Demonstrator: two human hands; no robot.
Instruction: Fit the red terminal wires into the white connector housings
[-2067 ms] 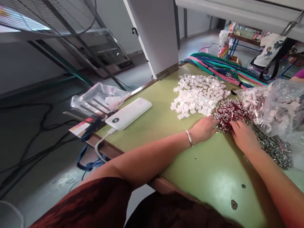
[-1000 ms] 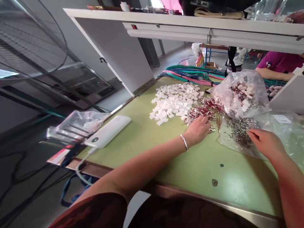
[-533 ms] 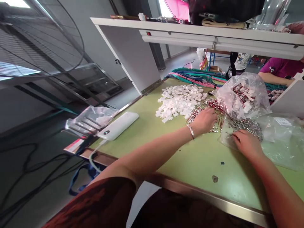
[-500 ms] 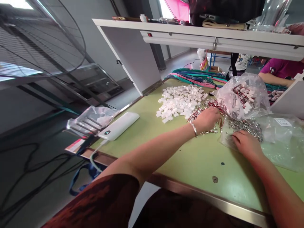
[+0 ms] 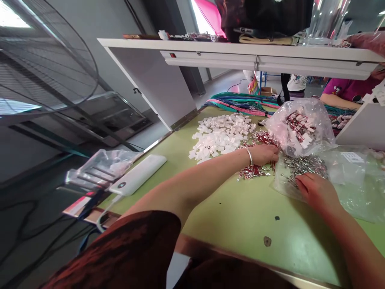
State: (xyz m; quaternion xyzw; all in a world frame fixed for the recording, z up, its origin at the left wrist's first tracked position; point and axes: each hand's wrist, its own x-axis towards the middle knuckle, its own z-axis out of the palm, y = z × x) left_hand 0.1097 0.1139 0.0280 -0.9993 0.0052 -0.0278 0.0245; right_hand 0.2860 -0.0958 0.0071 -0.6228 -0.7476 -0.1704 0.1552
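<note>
My left hand point(image 5: 265, 154), with a silver bracelet point(image 5: 249, 155) on its wrist, reaches across a green table point(image 5: 234, 216). Its fingers curl into a heap of short red wires point(image 5: 254, 171) with metal ends. My right hand point(image 5: 315, 192) lies flat, fingers out, on a clear plastic sheet point(image 5: 351, 188), at the edge of a pile of loose metal terminals point(image 5: 304, 164). Just behind my left hand is a spread of small white plastic housings point(image 5: 221, 134). A clear bag point(image 5: 300, 126) of red-wired white pieces stands between the hands, at the back.
A white power bank point(image 5: 137, 180) with a cable and a clear bag point(image 5: 100, 167) lie at the table's left corner. Coloured cable bundles point(image 5: 240, 102) run along the far edge under a white shelf point(image 5: 240, 50). A big fan point(image 5: 45, 64) stands left. A person's purple sleeve point(image 5: 351, 90) shows far right.
My left hand has slid right and back, deeper into the red wires near the bag. My right hand stays on the plastic sheet. The view has tilted up and shifted.
</note>
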